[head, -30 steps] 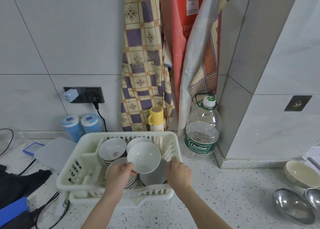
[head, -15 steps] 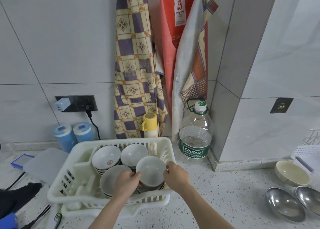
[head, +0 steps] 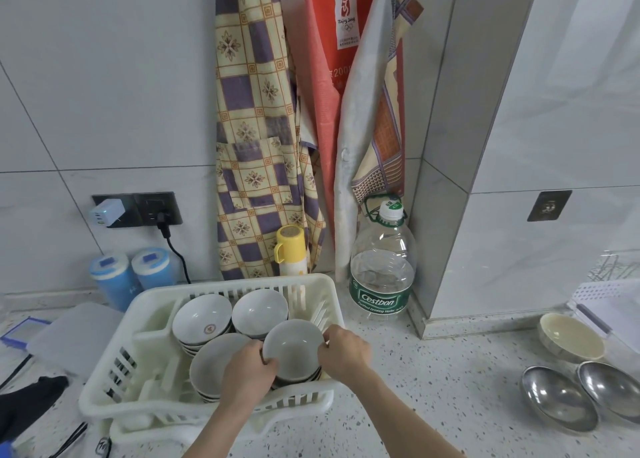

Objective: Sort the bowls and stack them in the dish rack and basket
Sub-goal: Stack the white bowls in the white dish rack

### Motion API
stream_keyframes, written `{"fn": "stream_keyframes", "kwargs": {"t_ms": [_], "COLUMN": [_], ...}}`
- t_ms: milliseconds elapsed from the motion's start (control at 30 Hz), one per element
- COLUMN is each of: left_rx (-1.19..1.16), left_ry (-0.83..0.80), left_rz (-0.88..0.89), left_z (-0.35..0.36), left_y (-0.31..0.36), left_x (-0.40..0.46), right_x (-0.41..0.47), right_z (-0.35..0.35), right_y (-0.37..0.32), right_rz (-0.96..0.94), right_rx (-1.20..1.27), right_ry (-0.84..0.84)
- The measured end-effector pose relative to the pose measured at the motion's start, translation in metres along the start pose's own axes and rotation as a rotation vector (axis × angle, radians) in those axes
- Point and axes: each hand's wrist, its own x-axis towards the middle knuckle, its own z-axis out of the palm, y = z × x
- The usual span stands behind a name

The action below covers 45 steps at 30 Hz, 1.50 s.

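Speckled white counter (head: 433, 388), grey tiled wall. White dish rack (head: 114, 385) holds bowl stacks; left hand (head: 247, 376) and right hand (head: 344, 352) both grip rim of top grey bowl (head: 294, 348), front-right stack

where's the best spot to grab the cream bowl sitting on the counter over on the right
Take the cream bowl by its rim, coming down from above and pinching the near edge. It sits upright with its mouth open, and the steel bowls lie close in front of it while a white tray stands just behind, so a sideways approach looks cramped.
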Motion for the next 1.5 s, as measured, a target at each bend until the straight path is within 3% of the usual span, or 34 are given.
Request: {"fn": "stream_keyframes", "kwargs": {"t_ms": [600, 1067, 1167, 1300, 1500], "left_rx": [0.241, 0.200, 0.103, -0.101, -0.364], "left_ry": [-0.043, -0.047, -0.012, 0.010, -0.242], "left_rz": [0.051, 0.125, 0.095, 0.047, 0.049], "left_z": [0.003, 0.001, -0.006, -0.004, 0.055], "left_y": [-0.006, -0.006, -0.003, 0.006, 0.048], "left_x": [0.008, -0.005, -0.018, -0.046, -0.087], "right_x": [0.004, 0.005, -0.008, -0.042, -0.104], "right_z": [0.005, -0.003, -0.003, -0.009, -0.017], "right_y": [-0.002, 0.002, 0.006, 0.026, 0.105], "right_rz": [0.013, -0.041, -0.059, -0.094, 0.141], "right_rx": [-0.061, -0.049, 0.164, 0.749, 1.081], "right_ry": [-0.021, -0.055, 0.000, 0.008, 0.078]}}
